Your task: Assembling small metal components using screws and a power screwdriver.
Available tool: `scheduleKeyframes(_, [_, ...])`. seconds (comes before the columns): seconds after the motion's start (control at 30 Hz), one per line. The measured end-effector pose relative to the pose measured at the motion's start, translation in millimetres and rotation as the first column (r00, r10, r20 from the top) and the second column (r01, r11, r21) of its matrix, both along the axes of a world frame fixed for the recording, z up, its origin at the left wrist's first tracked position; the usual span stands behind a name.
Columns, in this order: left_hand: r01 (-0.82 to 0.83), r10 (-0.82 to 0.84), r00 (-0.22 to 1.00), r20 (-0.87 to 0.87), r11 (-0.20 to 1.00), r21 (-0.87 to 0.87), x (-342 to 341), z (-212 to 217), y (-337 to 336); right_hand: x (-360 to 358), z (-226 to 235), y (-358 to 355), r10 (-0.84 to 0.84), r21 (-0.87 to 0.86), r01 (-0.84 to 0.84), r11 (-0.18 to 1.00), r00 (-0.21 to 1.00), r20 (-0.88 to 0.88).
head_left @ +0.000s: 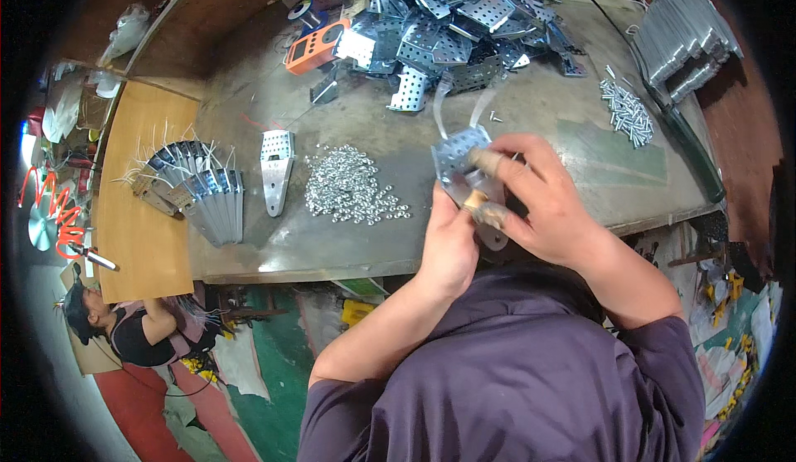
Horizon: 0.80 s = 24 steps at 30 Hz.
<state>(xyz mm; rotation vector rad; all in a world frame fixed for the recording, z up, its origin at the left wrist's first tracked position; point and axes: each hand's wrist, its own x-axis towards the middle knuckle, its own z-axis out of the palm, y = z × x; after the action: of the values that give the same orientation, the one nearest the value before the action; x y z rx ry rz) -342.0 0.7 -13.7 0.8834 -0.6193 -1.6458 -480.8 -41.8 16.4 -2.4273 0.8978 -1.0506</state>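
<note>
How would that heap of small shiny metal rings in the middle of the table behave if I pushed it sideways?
The heap of small shiny metal rings would probably spread rather than slide as one, since the pieces lie loose. Strays at its edge suggest they scatter easily. Being round, some may roll across the smooth brown table.

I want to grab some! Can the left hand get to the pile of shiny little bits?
Probably yes: the little silver bits lie bare on the table beside the left hand, though it holds a metal plate.
</note>
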Motion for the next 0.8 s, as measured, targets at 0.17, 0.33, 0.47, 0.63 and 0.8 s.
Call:
scheduleKeyframes(0.17, [0.227, -0.211, 0.966, 0.153, 0.969, -0.097, 13.0, 20.6, -27.2, 1.0, -22.1, 2.4, -0.142, 0.191, 0.122, 0.974, 0.985, 0.096])
scheduleKeyframes(0.33, [0.228, 0.516, 0.006, 0.856, 0.833, -0.504, 87.1, 25.6, -129.4, -10.2, -49.1, -11.8, -0.256, 0.5, -0.139, 0.855, 0.725, 0.639])
scheduleKeyframes(0.47, [0.143, 0.554, -0.286, 0.782, 0.831, -0.537, 160.9, 2.7, -173.3, -10.0, -46.4, -18.3, -0.248, 0.514, -0.223, 0.828, 0.677, 0.693])
scheduleKeyframes(0.63, [0.07, 0.552, -0.377, 0.744, 0.818, -0.571, 156.3, 40.0, -149.2, -15.6, -45.9, -18.8, -0.239, 0.519, -0.254, 0.816, 0.669, 0.703])
scheduleKeyframes(0.8, [0.234, 0.511, 0.256, 0.82, 0.791, -0.566, 78.2, 47.1, -66.4, -9.2, -38.0, -7.3, -0.184, 0.423, -0.58, 0.696, 0.425, 0.886])
